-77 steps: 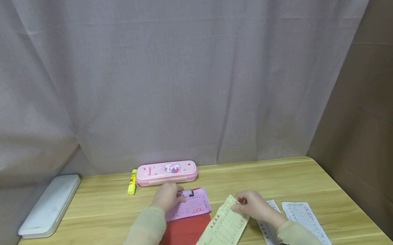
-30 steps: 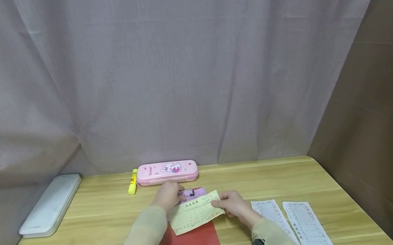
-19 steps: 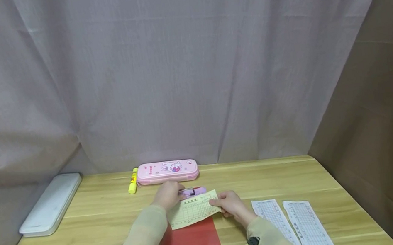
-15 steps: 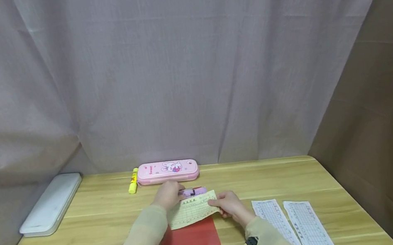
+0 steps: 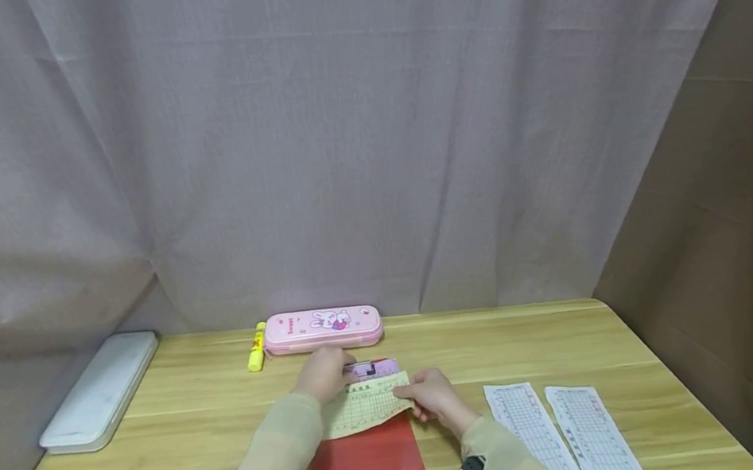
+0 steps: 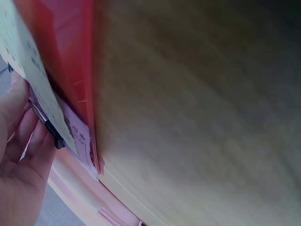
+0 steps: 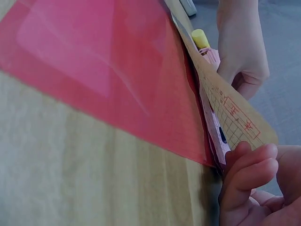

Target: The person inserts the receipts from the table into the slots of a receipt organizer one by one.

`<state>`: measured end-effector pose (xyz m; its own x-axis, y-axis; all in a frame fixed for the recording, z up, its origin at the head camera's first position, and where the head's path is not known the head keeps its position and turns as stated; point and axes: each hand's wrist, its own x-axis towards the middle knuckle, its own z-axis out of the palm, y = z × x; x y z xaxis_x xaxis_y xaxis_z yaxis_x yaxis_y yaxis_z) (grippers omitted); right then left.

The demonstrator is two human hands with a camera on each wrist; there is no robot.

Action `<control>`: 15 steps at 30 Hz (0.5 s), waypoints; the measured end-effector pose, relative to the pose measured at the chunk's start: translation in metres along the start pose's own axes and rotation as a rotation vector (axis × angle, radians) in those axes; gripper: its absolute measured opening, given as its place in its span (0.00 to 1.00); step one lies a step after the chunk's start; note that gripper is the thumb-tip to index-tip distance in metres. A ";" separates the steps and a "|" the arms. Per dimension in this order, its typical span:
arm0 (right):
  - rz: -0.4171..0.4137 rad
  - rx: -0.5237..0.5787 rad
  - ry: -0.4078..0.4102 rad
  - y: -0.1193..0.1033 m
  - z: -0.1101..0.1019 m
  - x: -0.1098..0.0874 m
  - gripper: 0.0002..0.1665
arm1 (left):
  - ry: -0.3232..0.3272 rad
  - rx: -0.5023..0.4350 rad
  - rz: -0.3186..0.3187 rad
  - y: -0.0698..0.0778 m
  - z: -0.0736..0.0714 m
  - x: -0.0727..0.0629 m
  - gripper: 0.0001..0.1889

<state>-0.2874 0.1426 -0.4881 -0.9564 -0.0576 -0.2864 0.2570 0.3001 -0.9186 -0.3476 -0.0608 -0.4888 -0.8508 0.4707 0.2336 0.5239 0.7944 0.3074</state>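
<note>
A red clip folder lies on the wooden table, with a purple printed slip at its far end. My left hand grips the metal clip there, thumb on one side and fingers on the other in the left wrist view. Between finger and thumb, my right hand pinches the right end of a yellow printed slip. That slip lies across the purple one, its upper edge just below the clip. Whether its edge is under the clip cannot be told.
Behind the folder stand a pink pencil case and a yellow glue stick. A white case lies at the far left. Two white printed slips, a nearer one and an outer one, lie to the right. A grey curtain closes the back.
My right hand has brought the yellow slip leftward, turned it level and laid it over the purple slip. Lately it has shifted slightly left. My left hand has stayed at the clip.
</note>
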 end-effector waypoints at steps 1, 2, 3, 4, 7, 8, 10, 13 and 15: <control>0.002 0.001 0.004 0.000 0.001 0.000 0.09 | -0.001 0.003 -0.002 0.000 0.000 0.000 0.10; 0.004 0.003 0.008 0.000 0.001 0.001 0.09 | -0.002 0.005 -0.003 0.000 0.000 0.000 0.10; 0.004 0.006 0.010 0.000 0.002 0.001 0.08 | -0.003 0.006 -0.005 0.000 0.000 0.000 0.10; 0.007 0.009 0.013 0.000 0.003 0.000 0.08 | -0.003 0.006 -0.004 0.000 0.000 0.000 0.11; 0.011 0.012 0.022 -0.001 0.004 0.000 0.09 | -0.001 0.007 -0.001 0.001 0.000 0.000 0.11; 0.011 0.014 0.025 -0.001 0.005 -0.001 0.10 | -0.001 0.007 -0.001 0.001 0.000 0.000 0.11; 0.000 0.001 0.033 0.000 0.006 -0.001 0.11 | -0.001 0.008 0.002 0.001 0.000 -0.001 0.11; -0.032 -0.054 0.047 0.000 0.008 -0.001 0.13 | 0.009 0.012 0.012 0.002 0.000 -0.001 0.09; -0.054 -0.105 0.059 0.000 0.009 0.000 0.14 | 0.018 0.024 0.025 0.002 0.000 0.000 0.08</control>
<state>-0.2863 0.1336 -0.4903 -0.9756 -0.0212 -0.2184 0.1923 0.3966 -0.8976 -0.3465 -0.0596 -0.4888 -0.8367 0.4831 0.2579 0.5433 0.7918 0.2792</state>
